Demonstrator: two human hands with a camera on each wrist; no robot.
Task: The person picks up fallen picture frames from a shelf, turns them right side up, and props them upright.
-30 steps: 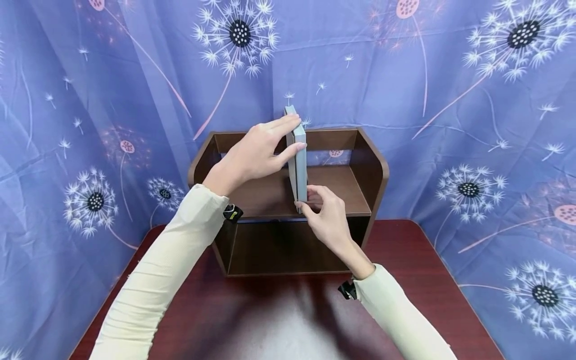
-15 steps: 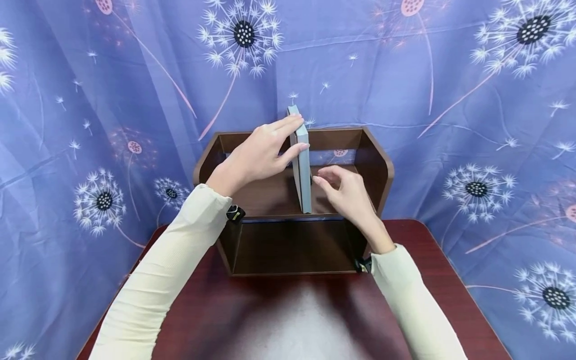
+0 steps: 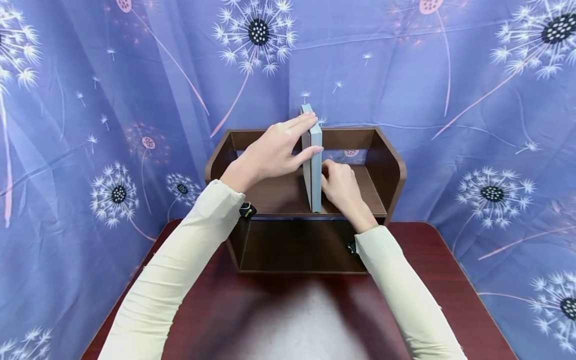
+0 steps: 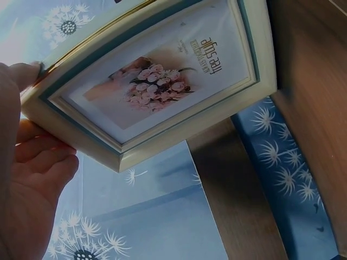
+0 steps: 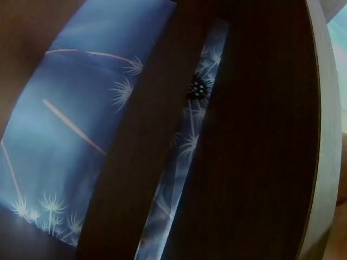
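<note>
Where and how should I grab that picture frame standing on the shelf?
Probably by its upper near corner, from above, where the left hand touches it. The picture frame stands upright on the upper shelf, edge-on in the head view with its top sticking up, so its thin depth should be easy to pinch without covering the picture.

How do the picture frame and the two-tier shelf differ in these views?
Color: the picture frame is pale with blue-green trim, the two-tier shelf dark brown. Size: the picture frame is much narrower than the two-tier shelf. State: the left hand grips the picture frame near its top, while the two-tier shelf stands on the red table. Shared: both are upright.
</note>
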